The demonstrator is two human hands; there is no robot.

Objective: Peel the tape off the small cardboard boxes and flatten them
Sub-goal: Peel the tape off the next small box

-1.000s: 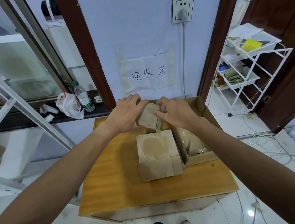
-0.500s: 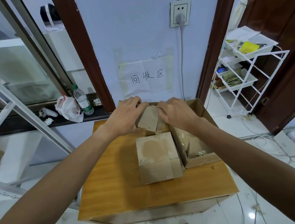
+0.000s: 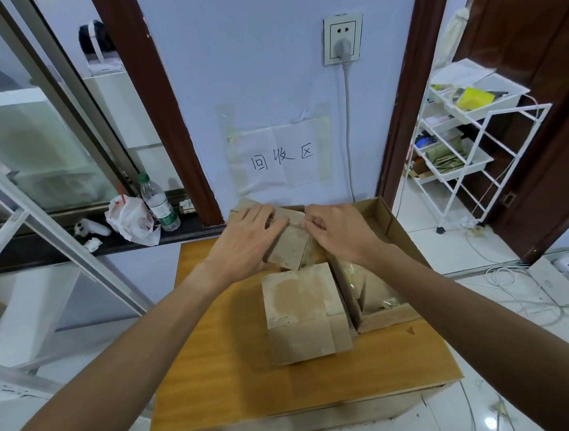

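Observation:
A small brown cardboard box (image 3: 291, 249) is held tilted above the far part of the wooden table (image 3: 227, 368). My left hand (image 3: 247, 242) grips its left side, fingers curled over the top edge. My right hand (image 3: 341, 232) is at its right top edge, fingertips pinching there, apparently at a strip of tape; the tape itself is hard to make out. A second small taped box (image 3: 302, 313) stands closed on the table just in front of them.
A larger open carton (image 3: 385, 220) sits at the table's right side with clear crumpled material inside. More cardboard shows behind my hands. A water bottle (image 3: 159, 204) and plastic bag lie on the left ledge. A white wire rack (image 3: 460, 152) stands at right.
Both hands have stayed on the small box, which now sits slightly higher and nearer the wall. My right fingers have shifted to the box's top right edge.

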